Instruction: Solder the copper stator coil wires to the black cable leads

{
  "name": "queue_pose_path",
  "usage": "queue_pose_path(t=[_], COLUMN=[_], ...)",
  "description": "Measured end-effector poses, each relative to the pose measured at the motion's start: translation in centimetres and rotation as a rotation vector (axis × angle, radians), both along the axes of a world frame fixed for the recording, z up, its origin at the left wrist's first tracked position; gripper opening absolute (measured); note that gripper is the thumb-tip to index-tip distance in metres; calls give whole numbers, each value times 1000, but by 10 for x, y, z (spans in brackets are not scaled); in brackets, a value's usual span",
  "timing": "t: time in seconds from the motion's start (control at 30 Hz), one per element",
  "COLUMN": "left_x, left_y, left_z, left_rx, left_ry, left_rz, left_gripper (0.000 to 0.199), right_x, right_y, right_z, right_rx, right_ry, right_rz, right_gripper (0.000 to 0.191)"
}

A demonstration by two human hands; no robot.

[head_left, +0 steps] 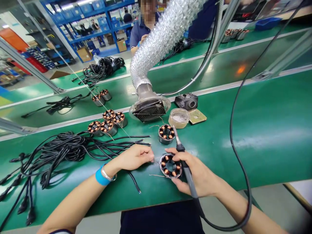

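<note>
My right hand [198,174] is closed around a soldering iron [188,178] with a grey handle, its metal tip pointing up and away. Fingers of that same hand also grip the rim of a motor stator [162,171] with copper coils. My left hand [135,157], with a blue wristband [101,177], is closed in a pinch left of this stator. A thin lead wire [157,161] runs from the stator to those fingertips. Below the left hand a black cable end [136,184] sticks out. Just beyond stands another stator [166,134], near the iron's tip.
Several stators [108,127] and a bundle of black cables [65,146] lie left. Ahead are a fume extractor [149,110] on a silver duct, a round tub [179,118], a yellowish pad [198,116] and a dark holder [187,101]. A person [136,35] sits opposite.
</note>
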State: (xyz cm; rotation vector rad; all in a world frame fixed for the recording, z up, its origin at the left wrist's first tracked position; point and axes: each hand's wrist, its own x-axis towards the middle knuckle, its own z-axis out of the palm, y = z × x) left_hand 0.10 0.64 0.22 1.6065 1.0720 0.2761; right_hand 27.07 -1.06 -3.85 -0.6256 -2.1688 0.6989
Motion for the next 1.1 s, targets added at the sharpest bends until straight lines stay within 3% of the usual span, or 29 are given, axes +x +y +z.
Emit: queue_pose_path(t=[0.13, 0.3, 0.37, 0.53, 0.77, 0.97, 1.1], left_x=[7, 30, 31, 19, 37, 32, 44], left_y=[3, 5, 0, -16, -15, -35, -45], left_z=[0, 2, 4, 12, 10, 14, 6], left_rx=[-31, -209, -164, -1, -235, 86, -111], left_ry=[-160, -338, -285, -45, -217, 152, -77], left_rz=[19, 271, 302, 205, 281, 123, 157], left_gripper=[49, 52, 52, 44, 52, 24, 31], right_x=[-3, -3, -1, 5, 5, 5, 6], right_y=[2, 3, 4, 7, 6, 3, 0], right_z=[-5, -16, -18, -20, -24, -24, -23], right_rx=[6, -3, -1, -17, -31, -60, -73], right_ry=[33, 98, 115, 151, 165, 192, 188], right_rz=[-81, -122, -143, -148, -171, -153, -182], right_gripper=[63, 59, 58, 59, 58, 59, 54])
